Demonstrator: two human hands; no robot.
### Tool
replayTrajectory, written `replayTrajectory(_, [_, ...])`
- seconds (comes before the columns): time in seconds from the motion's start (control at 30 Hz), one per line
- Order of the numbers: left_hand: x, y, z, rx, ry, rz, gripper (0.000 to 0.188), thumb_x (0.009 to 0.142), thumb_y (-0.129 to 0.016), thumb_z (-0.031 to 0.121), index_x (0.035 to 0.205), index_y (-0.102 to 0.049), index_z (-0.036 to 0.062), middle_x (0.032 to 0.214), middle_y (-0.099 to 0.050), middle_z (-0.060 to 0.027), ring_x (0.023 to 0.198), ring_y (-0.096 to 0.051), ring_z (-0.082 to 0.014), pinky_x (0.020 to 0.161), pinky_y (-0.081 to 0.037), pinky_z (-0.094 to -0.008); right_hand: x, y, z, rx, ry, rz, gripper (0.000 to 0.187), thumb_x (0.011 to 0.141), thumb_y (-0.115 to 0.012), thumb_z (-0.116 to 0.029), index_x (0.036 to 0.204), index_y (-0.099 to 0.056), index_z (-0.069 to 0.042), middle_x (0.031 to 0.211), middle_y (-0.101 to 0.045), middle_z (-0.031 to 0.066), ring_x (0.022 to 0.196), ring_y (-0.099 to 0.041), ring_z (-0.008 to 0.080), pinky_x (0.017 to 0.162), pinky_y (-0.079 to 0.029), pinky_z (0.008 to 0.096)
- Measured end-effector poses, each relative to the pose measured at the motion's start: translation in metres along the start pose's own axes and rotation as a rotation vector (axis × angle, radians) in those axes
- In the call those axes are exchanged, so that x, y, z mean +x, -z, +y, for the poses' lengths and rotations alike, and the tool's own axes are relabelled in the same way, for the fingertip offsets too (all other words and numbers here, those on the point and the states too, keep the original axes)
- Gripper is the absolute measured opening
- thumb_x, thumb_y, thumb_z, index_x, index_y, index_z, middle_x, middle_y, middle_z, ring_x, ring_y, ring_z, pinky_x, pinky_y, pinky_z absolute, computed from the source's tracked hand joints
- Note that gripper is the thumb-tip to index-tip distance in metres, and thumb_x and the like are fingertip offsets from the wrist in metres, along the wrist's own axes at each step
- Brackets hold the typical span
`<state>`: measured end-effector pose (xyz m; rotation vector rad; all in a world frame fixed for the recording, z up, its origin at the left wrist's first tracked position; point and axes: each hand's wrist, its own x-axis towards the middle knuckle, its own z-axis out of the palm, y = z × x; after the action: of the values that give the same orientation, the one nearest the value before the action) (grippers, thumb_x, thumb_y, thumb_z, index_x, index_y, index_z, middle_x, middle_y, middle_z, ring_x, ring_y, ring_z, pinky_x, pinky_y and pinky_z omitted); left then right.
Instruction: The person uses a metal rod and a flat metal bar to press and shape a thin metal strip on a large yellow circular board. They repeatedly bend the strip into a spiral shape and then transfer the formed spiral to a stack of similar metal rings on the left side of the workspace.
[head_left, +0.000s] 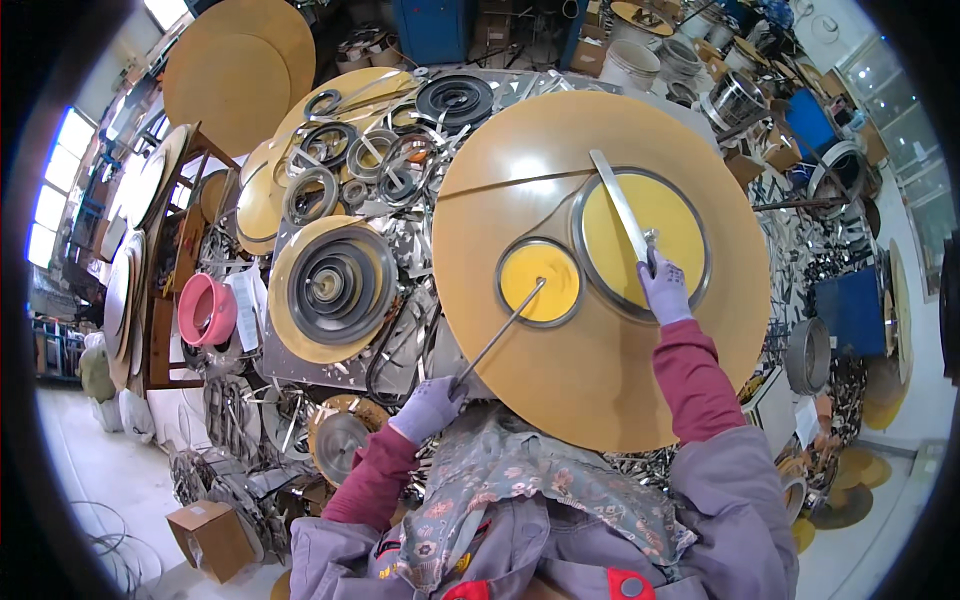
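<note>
A large tan round board (pixel 590 400) lies in front of me, carrying two yellow discs edged with grey metal. On the bigger disc (pixel 680 215), my right hand (pixel 666 289) in a pale purple glove is closed around the near end of a flat metal bar (pixel 618 200), close to a small metal knob at the disc's middle. My left hand (pixel 428 408), gloved alike, grips the near end of a thin metal rod (pixel 500 332). Its far tip meets the centre of the smaller disc (pixel 520 268). A thin dark strip (pixel 510 184) crosses the board toward the bigger disc.
Left of the board, a stack of dark coiled rings (pixel 335 280) rests on a tan disc. Several metal rings (pixel 310 195) and loose strips crowd behind it. A pink basin (pixel 207 310) stands farther left; a cardboard box (pixel 211 540) sits on the floor, lower left.
</note>
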<state>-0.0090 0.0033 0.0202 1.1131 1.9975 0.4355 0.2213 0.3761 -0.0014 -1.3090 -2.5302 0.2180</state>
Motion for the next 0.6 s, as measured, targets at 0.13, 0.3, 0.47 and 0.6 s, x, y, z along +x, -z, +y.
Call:
replayTrajectory(0.13, [-0.001, 0.001, 0.001, 0.017, -0.006, -0.01, 0.031, 0.089, -0.052, 0.028, 0.086, -0.06, -0.0024, 0.08, -0.062, -0.0249, 0.08, -0.06, -0.0409, 0.071, -0.046, -0.0473, 0.001, 0.003, -0.003, 0.033, -0.041, -0.061, 0.041, 0.087, -0.056, -0.031, 0.115, -0.053, 0.0, 0.093, -0.062, 0.023, 0.089, -0.061, 0.0367, 0.08, -0.047, 0.0449])
replayTrajectory(0.3, [-0.002, 0.001, 0.0, 0.016, -0.017, 0.006, 0.03, 0.089, -0.051, 0.024, 0.085, -0.061, -0.0039, 0.079, -0.06, -0.0271, 0.079, -0.059, -0.0431, 0.069, -0.045, -0.0474, 0.003, 0.009, -0.009, 0.049, -0.062, -0.114, 0.041, 0.087, -0.056, -0.031, 0.114, -0.053, -0.001, 0.093, -0.062, 0.023, 0.089, -0.061, 0.0367, 0.08, -0.047, 0.0448])
replayTrajectory(0.47, [0.001, -0.007, -0.009, 0.062, -0.052, 0.023, 0.03, 0.09, -0.051, 0.027, 0.087, -0.06, -0.0022, 0.081, -0.062, -0.0258, 0.08, -0.06, -0.0415, 0.071, -0.046, -0.0475, 0.003, 0.005, -0.005, 0.033, -0.054, -0.104, 0.042, 0.087, -0.056, -0.031, 0.116, -0.053, -0.001, 0.092, -0.062, 0.0228, 0.089, -0.06, 0.0369, 0.08, -0.047, 0.0453])
replayTrajectory(0.6, [0.003, -0.002, -0.004, 0.038, -0.048, 0.04, 0.028, 0.089, -0.051, 0.023, 0.086, -0.061, -0.0033, 0.079, -0.06, -0.0263, 0.079, -0.059, -0.0427, 0.069, -0.046, -0.0474, 0.002, 0.005, 0.0, 0.008, -0.007, -0.092, 0.043, 0.087, -0.056, -0.031, 0.118, -0.052, -0.001, 0.094, -0.062, 0.0231, 0.091, -0.06, 0.0368, 0.081, -0.047, 0.0448])
